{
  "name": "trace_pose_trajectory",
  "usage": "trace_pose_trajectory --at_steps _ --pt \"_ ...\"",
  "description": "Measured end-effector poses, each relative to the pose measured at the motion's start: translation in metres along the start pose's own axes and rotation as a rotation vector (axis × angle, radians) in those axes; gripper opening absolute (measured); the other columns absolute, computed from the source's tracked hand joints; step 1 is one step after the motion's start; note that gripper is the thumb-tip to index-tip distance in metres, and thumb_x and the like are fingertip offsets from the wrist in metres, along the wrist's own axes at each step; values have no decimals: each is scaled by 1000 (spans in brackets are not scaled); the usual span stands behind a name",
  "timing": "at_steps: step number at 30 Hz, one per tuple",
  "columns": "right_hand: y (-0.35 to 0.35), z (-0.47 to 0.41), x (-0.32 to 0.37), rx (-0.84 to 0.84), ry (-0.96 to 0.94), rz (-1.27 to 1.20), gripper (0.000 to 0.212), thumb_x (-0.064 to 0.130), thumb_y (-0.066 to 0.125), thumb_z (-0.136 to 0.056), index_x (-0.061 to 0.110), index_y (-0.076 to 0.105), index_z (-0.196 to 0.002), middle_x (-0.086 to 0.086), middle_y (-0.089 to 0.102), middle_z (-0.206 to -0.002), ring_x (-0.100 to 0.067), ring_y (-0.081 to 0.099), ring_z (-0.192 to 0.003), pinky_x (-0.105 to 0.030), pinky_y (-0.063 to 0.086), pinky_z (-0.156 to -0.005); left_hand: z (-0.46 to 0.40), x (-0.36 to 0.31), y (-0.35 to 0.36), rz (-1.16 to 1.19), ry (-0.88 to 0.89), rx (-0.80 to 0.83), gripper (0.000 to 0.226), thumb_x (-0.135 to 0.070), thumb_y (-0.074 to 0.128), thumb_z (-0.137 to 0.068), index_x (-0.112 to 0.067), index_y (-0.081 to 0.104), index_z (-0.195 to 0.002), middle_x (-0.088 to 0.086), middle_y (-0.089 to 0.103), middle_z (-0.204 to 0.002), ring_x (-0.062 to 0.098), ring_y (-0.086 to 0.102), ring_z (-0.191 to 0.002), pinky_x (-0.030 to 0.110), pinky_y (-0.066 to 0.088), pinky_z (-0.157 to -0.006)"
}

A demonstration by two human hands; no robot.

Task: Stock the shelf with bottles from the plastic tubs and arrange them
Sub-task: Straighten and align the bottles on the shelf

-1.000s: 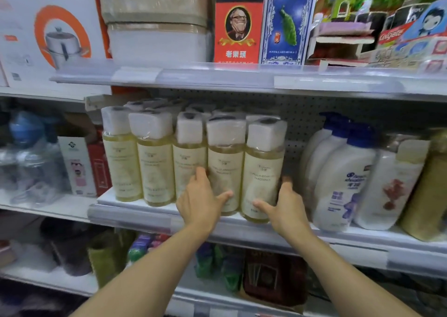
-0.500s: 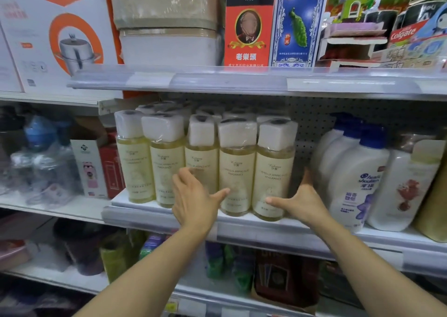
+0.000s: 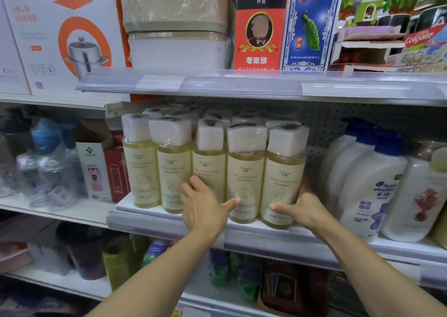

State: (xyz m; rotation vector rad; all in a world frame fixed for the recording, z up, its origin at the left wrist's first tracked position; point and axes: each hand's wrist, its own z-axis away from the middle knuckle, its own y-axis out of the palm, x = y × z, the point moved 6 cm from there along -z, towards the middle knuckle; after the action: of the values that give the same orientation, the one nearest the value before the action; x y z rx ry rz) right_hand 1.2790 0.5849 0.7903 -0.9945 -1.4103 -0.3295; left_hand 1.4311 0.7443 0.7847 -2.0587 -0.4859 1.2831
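Yellow shampoo bottles with wrapped white caps stand in rows on the middle shelf (image 3: 169, 222). My left hand (image 3: 205, 208) reaches into the gap between the third bottle (image 3: 208, 164) and the fourth bottle (image 3: 245, 171) of the front row, and its thumb lies across the fourth bottle's front. My right hand (image 3: 306, 209) holds the fifth bottle (image 3: 284, 176) from its right side, thumb on the front and fingers hidden behind it. Both bottles stand upright at the shelf's front edge. No plastic tub is in view.
White pump bottles with blue caps (image 3: 367, 188) stand close to the right of my right hand. Small boxes (image 3: 101, 171) and clear water bottles (image 3: 50, 167) fill the shelf to the left. The upper shelf (image 3: 242, 86) hangs low over the caps. More goods sit below.
Both hands have closed in on the two right front bottles: the left thumb now lies on the fourth bottle and the right hand wraps the fifth. The view has shifted slightly.
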Motion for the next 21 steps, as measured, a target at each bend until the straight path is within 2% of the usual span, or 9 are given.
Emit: trace_pose_trajectory --at_steps 3,6,8,12,14,18,21 --pt "0 1 1 -20 10 40 74 3 81 -69 20 37 -126 5 58 -109 -17 57 -105 -31 46 -93 1 0 -3 -15 7 18 97 -62 76 -64 -10 24 -128 9 33 -132 28 41 -121 41 45 -85" --pt "0 2 -2 -67 51 79 72 8 82 -69 15 40 -127 -3 61 -120 -21 58 -110 -36 48 -96 1 0 -8 -11 21 48 94 -61 74 -67 -9 26 -129 9 35 -133 27 44 -120 40 45 -83" --pt "2 1 -5 -79 80 90 65 10 82 -69 16 43 -121 -7 62 -122 -24 59 -112 -41 49 -97 -1 1 -13 -14 35 57 89 -59 74 -69 -10 28 -127 7 37 -131 26 47 -117 39 46 -82" --pt "4 1 -4 -60 101 112 53 11 80 -72 18 47 -113 -7 63 -121 -24 59 -113 -39 49 -96 -1 2 -21 -6 43 53 83 -55 74 -72 -13 29 -128 5 40 -132 25 48 -119 40 45 -87" --pt "4 2 -4 -51 112 148 52 15 79 -74 16 49 -116 -7 62 -123 -24 59 -113 -38 49 -95 1 3 -22 -16 59 59 84 -54 74 -73 -12 29 -130 5 39 -134 24 47 -121 39 45 -89" --pt "6 12 -1 -111 126 225 77 28 81 -72 11 34 -131 -9 55 -129 -27 55 -118 -40 50 -95 5 8 -26 -16 72 67 82 -51 73 -75 -14 27 -132 4 38 -137 25 48 -122 41 44 -91" --pt "7 31 15 -352 78 448 94 33 79 -73 6 19 -140 -19 34 -136 -37 41 -124 -43 41 -99 3 17 -30 -18 61 58 86 -49 73 -77 -14 24 -137 6 36 -140 25 46 -124 41 44 -93"
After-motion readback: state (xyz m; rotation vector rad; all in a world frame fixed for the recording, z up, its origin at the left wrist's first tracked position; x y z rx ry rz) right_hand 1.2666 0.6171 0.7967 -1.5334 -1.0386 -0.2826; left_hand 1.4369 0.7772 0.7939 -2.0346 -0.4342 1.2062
